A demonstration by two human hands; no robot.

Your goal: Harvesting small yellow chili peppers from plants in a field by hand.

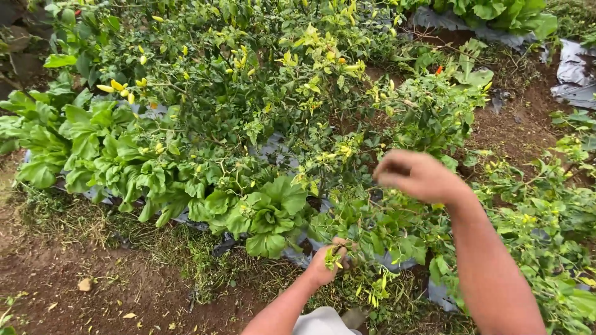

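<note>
I see a little bunch of small green and yellow chili peppers [335,256] held low in the picture, near the bottom middle, right at the edge of the chili plant [298,93]. My left hand [329,263] is closed around that bunch, with the fingers curled tight on the peppers and a few leaves poking out. My right hand [417,177] is up higher and to the right, in the air above the leaves of the plant. It looks blurry, and its fingers seem bunched together, but I cannot tell if they pinch anything. The two hands are well apart. All around the hands are thin branches with small leaves and many pale yellow peppers standing up on them. One small red pepper [438,70] shows farther back on the right. To the left of my left hand grows a row of leafy green plants [93,155] with big, wide leaves, and one round leafy plant [273,214] sits just beside the chili branches. Under the plants lies a grey plastic sheet [574,77] that covers the bed, and it peeks out between the leaves. In front of the bed is brown soil [74,279] with some dry grass and a few fallen yellow leaves. A bit of pale cloth [323,322] shows at the very bottom, under my left arm.
</note>
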